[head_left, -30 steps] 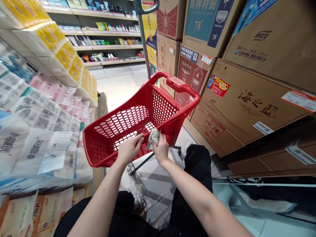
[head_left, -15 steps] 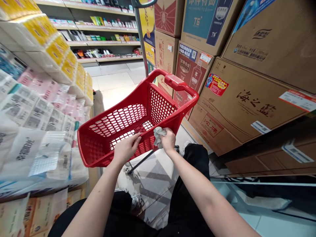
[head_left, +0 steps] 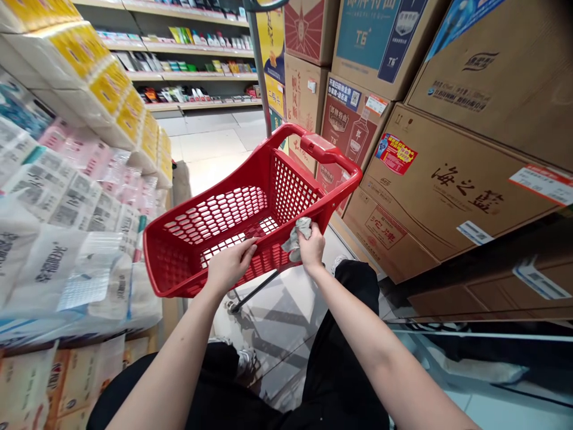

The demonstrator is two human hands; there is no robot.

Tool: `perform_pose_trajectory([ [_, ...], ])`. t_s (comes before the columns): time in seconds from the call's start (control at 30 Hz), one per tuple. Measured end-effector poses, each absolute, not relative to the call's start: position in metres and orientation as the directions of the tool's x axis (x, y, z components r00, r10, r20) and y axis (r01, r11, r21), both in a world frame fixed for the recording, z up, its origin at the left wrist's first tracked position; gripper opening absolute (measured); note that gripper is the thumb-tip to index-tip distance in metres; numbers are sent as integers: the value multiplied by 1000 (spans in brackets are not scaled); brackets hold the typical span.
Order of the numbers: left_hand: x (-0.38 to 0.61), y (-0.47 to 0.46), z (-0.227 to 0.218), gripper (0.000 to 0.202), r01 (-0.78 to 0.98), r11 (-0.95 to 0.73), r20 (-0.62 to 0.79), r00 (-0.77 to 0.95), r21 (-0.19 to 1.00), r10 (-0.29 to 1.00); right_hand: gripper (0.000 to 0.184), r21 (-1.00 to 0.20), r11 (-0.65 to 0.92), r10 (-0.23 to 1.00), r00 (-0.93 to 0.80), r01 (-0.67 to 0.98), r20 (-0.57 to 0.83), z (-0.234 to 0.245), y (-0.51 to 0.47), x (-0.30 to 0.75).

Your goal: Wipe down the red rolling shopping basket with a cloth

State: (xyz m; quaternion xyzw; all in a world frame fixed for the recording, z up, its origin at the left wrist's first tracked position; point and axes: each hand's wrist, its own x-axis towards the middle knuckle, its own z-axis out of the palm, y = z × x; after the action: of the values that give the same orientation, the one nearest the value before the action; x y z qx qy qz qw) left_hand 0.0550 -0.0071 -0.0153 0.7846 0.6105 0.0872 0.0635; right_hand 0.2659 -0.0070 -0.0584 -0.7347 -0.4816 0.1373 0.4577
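A red plastic shopping cart [head_left: 215, 209] stands before me, its basket tilted in view and its handle at the upper right. My left hand [head_left: 229, 263] grips the near rim of the basket, fingers over the edge and partly hidden. Bunched in my right hand [head_left: 311, 248] is a crumpled grey-white cloth [head_left: 296, 239], which lies against the outer side of the cart near the handle end. Nothing is visible inside the basket.
Stacked cardboard cartons [head_left: 447, 179] line the right side. Packs of tissue paper [head_left: 89, 239] are piled on the left. Shelves with small goods [head_left: 201, 74] stand at the back. A glass-fronted case [head_left: 474, 358] is at the lower right. My legs are close below the cart.
My right hand has moved slightly up and to the right along the cart's side with the cloth. My left hand stays on the rim.
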Motion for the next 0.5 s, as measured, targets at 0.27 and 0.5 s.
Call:
perform_pose_trajectory([
  [0.27, 54, -7, -18, 46, 942, -259, 82, 247, 215, 966, 25, -827, -198, 699, 667, 526, 257, -46, 1, 289],
  [0.5, 54, -7, -17, 45, 941, -248, 49, 243, 232, 969, 27, -644, -38, 865, 348, 764, 361, -73, -27, 244],
])
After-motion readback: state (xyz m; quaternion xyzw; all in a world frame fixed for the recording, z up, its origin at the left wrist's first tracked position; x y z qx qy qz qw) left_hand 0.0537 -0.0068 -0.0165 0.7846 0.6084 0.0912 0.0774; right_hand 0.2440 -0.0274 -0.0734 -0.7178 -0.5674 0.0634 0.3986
